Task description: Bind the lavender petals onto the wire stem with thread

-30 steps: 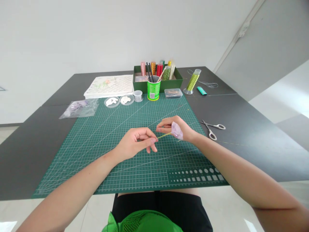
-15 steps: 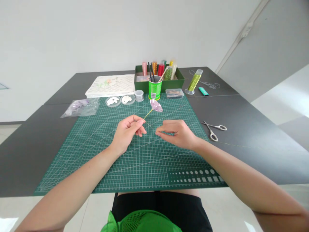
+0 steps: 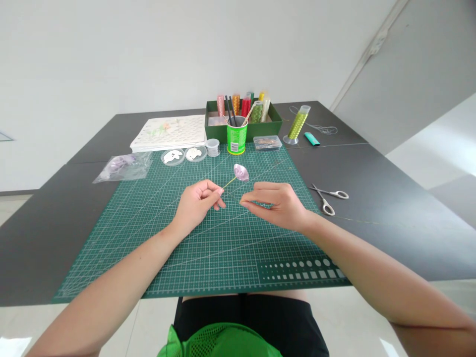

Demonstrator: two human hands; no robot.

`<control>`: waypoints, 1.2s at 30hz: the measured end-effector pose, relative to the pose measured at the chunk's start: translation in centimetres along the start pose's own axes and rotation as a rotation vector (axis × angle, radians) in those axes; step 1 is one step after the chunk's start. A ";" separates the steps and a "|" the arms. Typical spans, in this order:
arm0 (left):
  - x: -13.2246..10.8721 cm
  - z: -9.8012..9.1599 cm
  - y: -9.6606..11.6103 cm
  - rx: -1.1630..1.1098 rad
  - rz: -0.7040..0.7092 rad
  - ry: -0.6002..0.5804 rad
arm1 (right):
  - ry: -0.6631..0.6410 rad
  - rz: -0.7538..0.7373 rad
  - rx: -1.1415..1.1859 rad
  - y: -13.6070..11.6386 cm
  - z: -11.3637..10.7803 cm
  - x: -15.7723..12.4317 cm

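The left hand (image 3: 197, 201) pinches the thin green stem (image 3: 229, 182) of a purple flower (image 3: 241, 172) between thumb and fingertips, the bloom up and tilted toward the right, above the cutting mat (image 3: 148, 248). Gripping low on the stem probably spares the delicate petals and lets the stem be rolled between the fingers. The right hand (image 3: 280, 204) is near the bloom but apart from it, thumb and fingertips brought together; I cannot tell whether a fine thread is caught between them. If one is, that spacing would keep it taut. Scissors (image 3: 324, 200) lie splayed on the table (image 3: 390, 238) at the right, seemingly put within reach yet out of the hands' way. A green can (image 3: 236, 141) with sticks and a green box (image 3: 217, 133) of thread spools stand at the back, which leaves the middle of the mat for handling. One second ago the bloom pointed right, in front of the right wrist; now it stands between the hands, on the far side. Against half a second ago it sits a little lower, farther from the can, and shows a rounder, swirled face, so the stem has apparently been turned.
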State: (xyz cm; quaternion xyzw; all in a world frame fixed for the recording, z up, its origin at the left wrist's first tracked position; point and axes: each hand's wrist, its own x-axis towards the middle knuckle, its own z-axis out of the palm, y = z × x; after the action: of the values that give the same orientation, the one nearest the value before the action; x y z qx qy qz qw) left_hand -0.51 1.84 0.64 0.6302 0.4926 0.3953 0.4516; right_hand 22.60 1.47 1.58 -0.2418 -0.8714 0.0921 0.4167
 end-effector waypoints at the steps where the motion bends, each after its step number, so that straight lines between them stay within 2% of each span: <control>1: 0.0 0.0 0.0 0.032 0.000 -0.017 | 0.007 -0.008 -0.005 0.0 -0.1 0.0; 12: -0.9 0.6 0.0 0.320 0.086 -0.214 | 0.067 -0.025 -0.026 0.0 -0.5 0.1; 19: -1.9 1.1 0.5 0.319 0.155 -0.432 | 0.032 -0.014 -0.062 0.2 -0.9 0.2; 22: -2.1 1.1 0.7 0.315 0.176 -0.490 | 0.016 -0.004 -0.056 0.7 -0.8 0.1; 27: -2.4 1.0 0.9 0.284 0.163 -0.527 | -0.062 0.064 0.019 1.8 -0.6 0.2; 31: -2.4 0.8 1.2 0.234 0.153 -0.517 | -0.114 0.176 0.109 2.8 -0.2 0.1; 36: -2.5 0.7 1.5 0.030 0.067 -0.516 | -0.158 0.312 0.234 3.0 0.6 -0.1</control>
State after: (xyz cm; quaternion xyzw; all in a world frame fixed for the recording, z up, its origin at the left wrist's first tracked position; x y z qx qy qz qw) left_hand 0.06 -0.84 1.78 0.7328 0.3458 0.2286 0.5396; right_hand 23.22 4.08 0.08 -0.3160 -0.8367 0.2746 0.3530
